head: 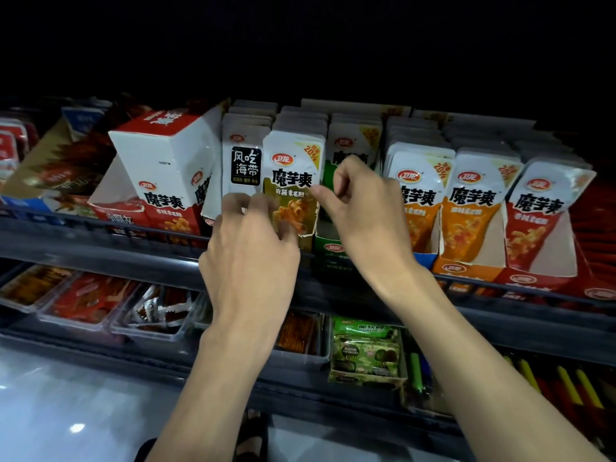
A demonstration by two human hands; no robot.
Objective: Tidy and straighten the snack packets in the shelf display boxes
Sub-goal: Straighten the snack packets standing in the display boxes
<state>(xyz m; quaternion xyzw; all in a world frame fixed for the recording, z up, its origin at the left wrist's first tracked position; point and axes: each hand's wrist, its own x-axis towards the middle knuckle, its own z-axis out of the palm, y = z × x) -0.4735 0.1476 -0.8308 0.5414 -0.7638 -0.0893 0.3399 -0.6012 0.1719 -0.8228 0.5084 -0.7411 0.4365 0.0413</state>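
White snack packets stand in rows in open display boxes on the upper shelf. The front olive-green packet (293, 171) stands upright between a black-label seaweed packet (246, 165) and a green box (328, 248). My left hand (250, 255) holds the olive packet's lower left part, with curled, blurred fingers over the seaweed packet's bottom edge. My right hand (360, 211) pinches the olive packet's right edge with thumb and forefinger. To the right stand orange packets (470, 201) and a red packet (533, 208).
A white-and-red carton (163, 161) leans tilted at the left of the seaweed row. A dark rail (100, 228) runs along the shelf front. Below are clear trays of snacks (83, 305) and a box of green packets (365, 351). The space above the shelf is dark.
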